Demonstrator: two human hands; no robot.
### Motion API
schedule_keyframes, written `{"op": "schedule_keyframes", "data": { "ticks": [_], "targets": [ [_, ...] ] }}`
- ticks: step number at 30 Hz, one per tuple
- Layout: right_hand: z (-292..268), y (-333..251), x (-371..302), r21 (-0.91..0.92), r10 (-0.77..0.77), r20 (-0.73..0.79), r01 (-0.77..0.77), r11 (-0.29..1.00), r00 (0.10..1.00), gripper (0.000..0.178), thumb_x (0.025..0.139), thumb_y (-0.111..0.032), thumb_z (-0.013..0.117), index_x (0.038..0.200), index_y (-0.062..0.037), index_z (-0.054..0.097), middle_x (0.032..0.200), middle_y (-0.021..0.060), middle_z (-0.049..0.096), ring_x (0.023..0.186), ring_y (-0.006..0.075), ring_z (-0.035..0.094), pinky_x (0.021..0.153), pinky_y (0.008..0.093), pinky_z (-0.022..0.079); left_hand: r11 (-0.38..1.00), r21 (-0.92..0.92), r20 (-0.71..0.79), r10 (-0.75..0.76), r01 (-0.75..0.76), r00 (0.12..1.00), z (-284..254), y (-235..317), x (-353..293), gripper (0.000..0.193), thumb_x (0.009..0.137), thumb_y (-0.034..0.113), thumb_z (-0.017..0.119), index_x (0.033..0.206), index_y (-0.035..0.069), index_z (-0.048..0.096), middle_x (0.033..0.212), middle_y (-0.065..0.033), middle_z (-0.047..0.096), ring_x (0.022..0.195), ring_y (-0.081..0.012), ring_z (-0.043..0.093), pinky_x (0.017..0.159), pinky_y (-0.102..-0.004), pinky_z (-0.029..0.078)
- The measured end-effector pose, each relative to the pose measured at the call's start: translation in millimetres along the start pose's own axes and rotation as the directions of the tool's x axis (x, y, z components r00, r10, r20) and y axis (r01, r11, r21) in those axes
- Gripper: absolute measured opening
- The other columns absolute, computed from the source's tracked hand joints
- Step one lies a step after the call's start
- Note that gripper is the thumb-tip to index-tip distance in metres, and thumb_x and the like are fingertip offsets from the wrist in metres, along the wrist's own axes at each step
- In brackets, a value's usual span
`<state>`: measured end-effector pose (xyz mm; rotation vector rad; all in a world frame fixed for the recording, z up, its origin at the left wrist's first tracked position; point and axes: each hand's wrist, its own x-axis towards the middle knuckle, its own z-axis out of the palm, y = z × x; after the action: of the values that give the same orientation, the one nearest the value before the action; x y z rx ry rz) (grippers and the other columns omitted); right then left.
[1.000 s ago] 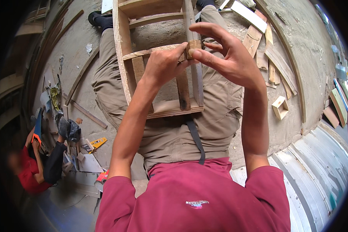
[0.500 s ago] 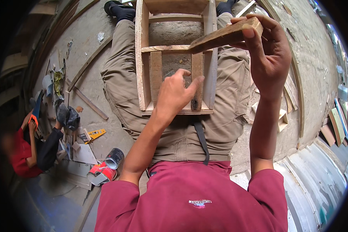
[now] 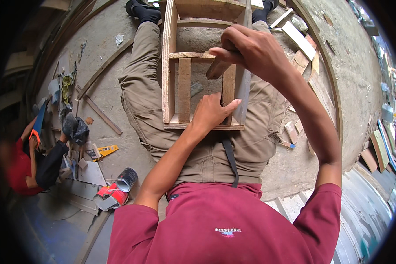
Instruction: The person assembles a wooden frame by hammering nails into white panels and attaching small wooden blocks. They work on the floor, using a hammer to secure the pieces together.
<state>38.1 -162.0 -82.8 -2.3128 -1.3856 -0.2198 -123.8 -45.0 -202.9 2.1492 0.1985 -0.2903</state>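
A long wooden frame [image 3: 166, 88] with crosspieces lies between my legs, its near end by my lap. Two wooden slats run lengthwise in its near section, a left slat [image 3: 184, 90] and a right slat [image 3: 228, 86]. My left hand [image 3: 210, 111] grips the lower part of the right slat, thumb across its top and fingertips hidden on its inner side. Over the upper end of that slat, my right hand [image 3: 257, 50] is closed round a short wooden block [image 3: 218, 68]. The block points down and left, its other end covered by the hand.
Offcuts [image 3: 299, 40] lie on the floor at right, near a long curved-looking strip [image 3: 336, 94]. At left are a yellow level [image 3: 108, 150], paint cans [image 3: 127, 178] and a loose stick [image 3: 99, 112]. Another person in red [image 3: 24, 169] holds a handsaw [image 3: 40, 119] at far left.
My right hand has swung left and turned over, bringing the block from above the right side down to the right slat. My left hand has closed on that slat's lower part.
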Motion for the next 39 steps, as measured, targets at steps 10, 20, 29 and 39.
{"op": "schedule_keyframes", "data": {
  "ticks": [10, 20, 29, 39],
  "targets": [
    [-12.8, 4.8, 23.5, -0.016, -0.146, 0.523, 0.181, 0.983, 0.840, 0.033, 0.091, -0.027, 0.071, 0.103, -0.0050, 0.049, 0.069, 0.0134, 0.062, 0.068, 0.0338, 0.067, 0.058, 0.0454, 0.053, 0.995, 0.034, 0.107, -0.102, 0.099, 0.989, -15.3, 16.9, -0.3, 0.063, 0.085, 0.052, 0.075, 0.086, -0.011, 0.069, 0.080, -0.0327, 0.068, 0.083, -0.0464, 0.070, 0.075, -0.0488, 0.055],
    [-28.7, 3.0, 31.9, 0.043, -0.322, 0.485, 0.346, 0.937, 0.813, 0.018, 0.093, -0.019, 0.069, 0.105, -0.0053, 0.066, 0.071, 0.0118, 0.067, 0.065, 0.0271, 0.070, 0.052, 0.0404, 0.053, 0.999, 0.028, 0.087, -0.041, 0.038, 0.995, -11.9, 10.2, -0.7, 0.069, 0.086, 0.057, 0.071, 0.085, -0.012, 0.068, 0.080, -0.0357, 0.066, 0.082, -0.0491, 0.069, 0.075, -0.0526, 0.054],
    [-39.6, 1.5, 23.5, -0.063, -0.207, 0.526, 0.280, 0.958, 0.825, 0.034, 0.089, -0.016, 0.072, 0.121, -0.0091, 0.067, 0.092, 0.0129, 0.072, 0.074, 0.0250, 0.072, 0.058, 0.0376, 0.055, 0.997, 0.043, 0.106, -0.068, 0.063, 0.992, -12.5, 13.2, 0.1, 0.070, 0.086, 0.057, 0.071, 0.086, -0.013, 0.067, 0.082, -0.0355, 0.067, 0.082, -0.0481, 0.069, 0.075, -0.0506, 0.054],
    [-127.9, 2.6, 30.6, 0.101, -0.210, 0.446, 0.184, 0.978, 0.870, 0.034, 0.094, -0.029, 0.067, 0.113, -0.0024, 0.059, 0.093, 0.0170, 0.070, 0.081, 0.0317, 0.070, 0.070, 0.0417, 0.057, 0.998, -0.024, 0.005, -0.056, 0.056, 0.998, -8.6, 8.6, -6.3, 0.070, 0.089, 0.058, 0.069, 0.095, -0.011, 0.068, 0.072, -0.0274, 0.067, 0.072, -0.0404, 0.071, 0.066, -0.0471, 0.054]
  ]
}}
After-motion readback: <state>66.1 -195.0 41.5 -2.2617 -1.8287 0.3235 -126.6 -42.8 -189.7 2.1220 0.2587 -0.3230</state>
